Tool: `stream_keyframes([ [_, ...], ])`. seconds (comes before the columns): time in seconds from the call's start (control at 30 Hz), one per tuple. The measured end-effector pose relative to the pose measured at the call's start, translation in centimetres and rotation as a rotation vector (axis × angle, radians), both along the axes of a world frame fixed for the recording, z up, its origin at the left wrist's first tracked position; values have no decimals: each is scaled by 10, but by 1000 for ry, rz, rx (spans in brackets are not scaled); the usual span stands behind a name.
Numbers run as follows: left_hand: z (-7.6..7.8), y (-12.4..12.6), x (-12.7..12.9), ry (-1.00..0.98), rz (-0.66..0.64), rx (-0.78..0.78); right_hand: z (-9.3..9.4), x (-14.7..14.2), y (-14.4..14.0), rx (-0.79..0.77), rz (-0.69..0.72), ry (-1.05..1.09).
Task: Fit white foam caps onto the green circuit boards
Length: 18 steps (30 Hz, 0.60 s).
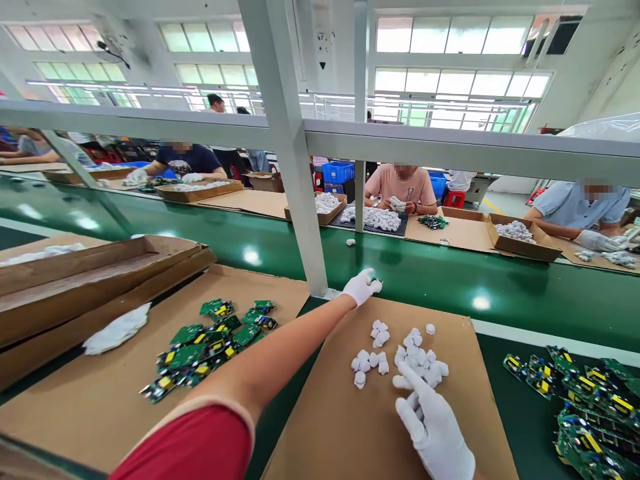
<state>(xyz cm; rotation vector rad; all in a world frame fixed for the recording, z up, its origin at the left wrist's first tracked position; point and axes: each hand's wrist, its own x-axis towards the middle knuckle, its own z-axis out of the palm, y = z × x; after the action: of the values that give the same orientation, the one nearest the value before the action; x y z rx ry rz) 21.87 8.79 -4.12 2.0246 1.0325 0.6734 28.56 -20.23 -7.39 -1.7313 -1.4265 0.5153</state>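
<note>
My left hand (361, 287), in a white glove, reaches far forward to the edge of the green conveyor belt (425, 273) and pinches a small white part with a bit of green board in it. My right hand (433, 430), also gloved, rests on the brown cardboard sheet (340, 413) with its index finger touching the near side of a pile of small white plastic caps (400, 357). A heap of green circuit boards (210, 343) lies on cardboard to the left of my left arm.
More green circuit boards (590, 400) lie at the right. A flat cardboard box (90, 280) and a white glove (117, 330) lie at the left. A grey frame post (295, 167) stands ahead. Across the belt, several people work over boxes of white parts (520, 233).
</note>
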Motion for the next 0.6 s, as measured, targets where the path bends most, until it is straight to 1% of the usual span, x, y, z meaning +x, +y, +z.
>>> stream_keyframes([
  [0.07,-6,16,3,111,29,57,-2,4,1,6,-8,-43],
  [0.13,-10,20,1,199,31,113,-3,7,1,13,-15,-71],
  [0.2,-10,15,-9,261,4,174,-4,10,2,23,-19,-78],
  [0.27,-8,4,-29,316,-70,228,-6,10,2,34,-13,-67],
  [0.33,-2,-6,-60,380,-157,254,-7,9,1,40,7,-45],
  [0.4,7,-10,-102,458,-183,250,-8,7,1,39,18,-24],
  [0.43,12,-8,-125,499,-153,245,-7,6,2,38,18,-17],
  [0.47,17,-4,-149,537,-95,242,-7,5,2,39,17,-11],
  [0.53,25,7,-192,614,72,238,-6,4,3,50,11,-3],
  [0.6,27,19,-226,690,211,206,-7,4,5,69,13,7],
])
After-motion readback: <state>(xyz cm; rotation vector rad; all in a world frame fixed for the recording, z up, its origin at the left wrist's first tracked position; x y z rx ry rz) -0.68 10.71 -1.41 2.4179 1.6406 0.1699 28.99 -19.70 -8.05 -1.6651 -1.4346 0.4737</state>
